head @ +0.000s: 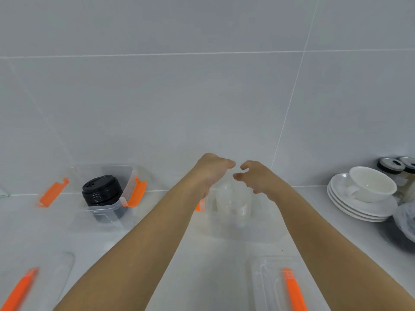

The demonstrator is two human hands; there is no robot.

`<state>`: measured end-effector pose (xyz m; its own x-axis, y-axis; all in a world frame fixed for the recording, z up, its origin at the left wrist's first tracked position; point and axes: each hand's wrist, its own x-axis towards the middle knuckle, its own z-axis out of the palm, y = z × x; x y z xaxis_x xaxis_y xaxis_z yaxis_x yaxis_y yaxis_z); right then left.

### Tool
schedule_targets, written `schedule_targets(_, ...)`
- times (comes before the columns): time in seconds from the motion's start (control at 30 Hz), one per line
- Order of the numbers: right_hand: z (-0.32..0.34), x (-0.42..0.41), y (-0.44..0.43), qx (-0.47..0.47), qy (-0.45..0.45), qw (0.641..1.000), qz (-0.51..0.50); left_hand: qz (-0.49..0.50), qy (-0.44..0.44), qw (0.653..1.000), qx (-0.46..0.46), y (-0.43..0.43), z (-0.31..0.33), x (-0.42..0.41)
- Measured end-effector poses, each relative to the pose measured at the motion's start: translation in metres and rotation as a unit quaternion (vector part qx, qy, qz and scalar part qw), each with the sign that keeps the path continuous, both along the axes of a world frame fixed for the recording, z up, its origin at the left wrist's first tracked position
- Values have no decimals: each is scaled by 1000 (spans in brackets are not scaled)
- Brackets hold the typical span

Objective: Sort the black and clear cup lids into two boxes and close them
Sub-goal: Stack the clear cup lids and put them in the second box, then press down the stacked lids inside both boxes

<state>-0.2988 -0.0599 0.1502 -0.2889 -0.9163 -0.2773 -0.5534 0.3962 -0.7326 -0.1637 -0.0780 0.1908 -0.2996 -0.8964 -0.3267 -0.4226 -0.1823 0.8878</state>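
A stack of black cup lids (pixel 102 191) stands in a clear box with orange clips (pixel 134 194) at the back left. A stack of clear cup lids (pixel 233 200) sits in a second clear box (pixel 265 234) at the back middle, partly hidden by my arms. My left hand (pixel 212 169) and my right hand (pixel 254 176) hover just above that second box, fingers curled and apart, fingertips nearly meeting, holding nothing. Two clear box covers with orange clips lie near me, one at the front left (pixel 56 274) and one at the front right (pixel 269 286).
White saucers (pixel 359 209) with a white cup (pixel 372 185) are stacked at the right. Behind them stand jars with dark lids (pixel 390 166). A dark bag-like object (pixel 404 230) lies at the far right. A grey tiled wall rises behind the counter.
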Motion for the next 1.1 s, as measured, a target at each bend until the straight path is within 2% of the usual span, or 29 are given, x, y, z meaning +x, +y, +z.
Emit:
schedule_targets(0.13, 25, 23, 3, -55, 59, 996, 23, 5, -49, 985, -166, 9, 13, 29)
schedule_targets(0.2, 36, 39, 5, -90, 67, 993, 28, 44, -84, 963, -251, 12, 17, 51)
schedule_targets(0.27, 43, 58, 6, -124, 68, 989, 35, 77, -75, 936, -335, 13, 20, 78)
schedule_targets(0.33, 46, 78, 4, -159, 66, 984, 49, 98, -56, 914, -389, 10, 18, 107)
schedule_targets(0.43, 45, 110, -2, -190, 42, 979, 68, 141, -39, 896, -419, -2, 8, 153)
schedule_targets(0.53, 39, 144, -12, -200, 1, 977, 75, 198, -28, 902, -382, -15, -6, 196)
schedule_targets(0.67, 28, 195, -34, -195, -75, 974, 87, 266, 8, 929, -258, -35, -28, 250)
schedule_targets(0.8, 14, 235, -55, -169, -140, 969, 111, 286, 66, 946, -136, -52, -42, 282)
schedule_targets(0.9, 5, 264, -70, -116, -164, 971, 130, 297, 116, 947, -42, -69, -48, 298)
schedule_targets(1.1, -15, 305, -98, -31, -200, 975, 91, 317, 170, 932, 38, -97, -64, 315)
